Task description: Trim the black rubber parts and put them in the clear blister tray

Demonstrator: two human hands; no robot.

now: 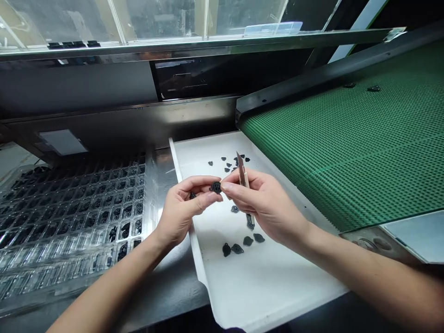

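Seen from the head camera, the left hand (pixel 180 208) pinches a small, round black part (pixel 216 187) between thumb and curled forefinger, holding it above the near-left edge of a smooth white tray (pixel 263 286). The right hand (pixel 267 203) meets it from the other side, fingertips touching the same part, while a slim craft knife (pixel 243 178) is clamped in its closed grip, the angled metal blade pointing up and away. More matte black moulded pieces (pixel 243 243) lie scattered on the tray, some just below the hands, others near its far end. To the left sits a clear, glossy blister tray (pixel 52 259) of square pockets, many holding black parts. To the right runs a green conveyor belt (pixel 347 152) with a finely dimpled texture.
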